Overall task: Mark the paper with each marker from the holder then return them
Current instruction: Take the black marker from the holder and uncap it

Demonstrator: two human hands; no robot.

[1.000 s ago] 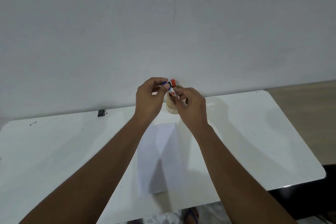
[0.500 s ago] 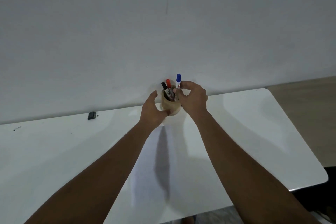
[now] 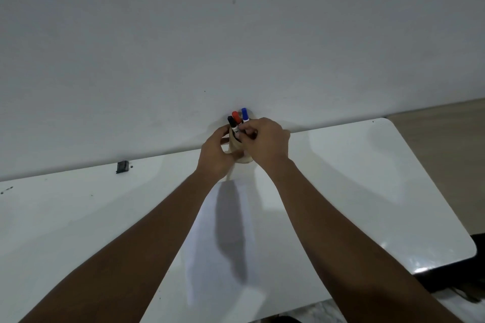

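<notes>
A beige marker holder (image 3: 234,150) stands at the far edge of the white table (image 3: 367,178), against the wall. Three markers stick up out of it: black cap (image 3: 230,120), red cap (image 3: 236,116) and blue cap (image 3: 244,113). My left hand (image 3: 215,158) wraps the holder from the left. My right hand (image 3: 265,142) comes from the right, its fingertips pinched on the blue marker's barrel just below the cap. A white sheet of paper (image 3: 223,233) lies in front of the holder between my forearms; no marks on it are visible.
A small black object (image 3: 122,167) sits at the table's back edge on the left, with a few dark specks (image 3: 6,189) further left. The table's rounded right corner (image 3: 467,252) borders a wooden floor (image 3: 446,139). The wall rises right behind the holder.
The blue marker has gone down into the holder beside the red and black ones. My left hand went from the marker cap to the holder. The camera has tipped upward.
</notes>
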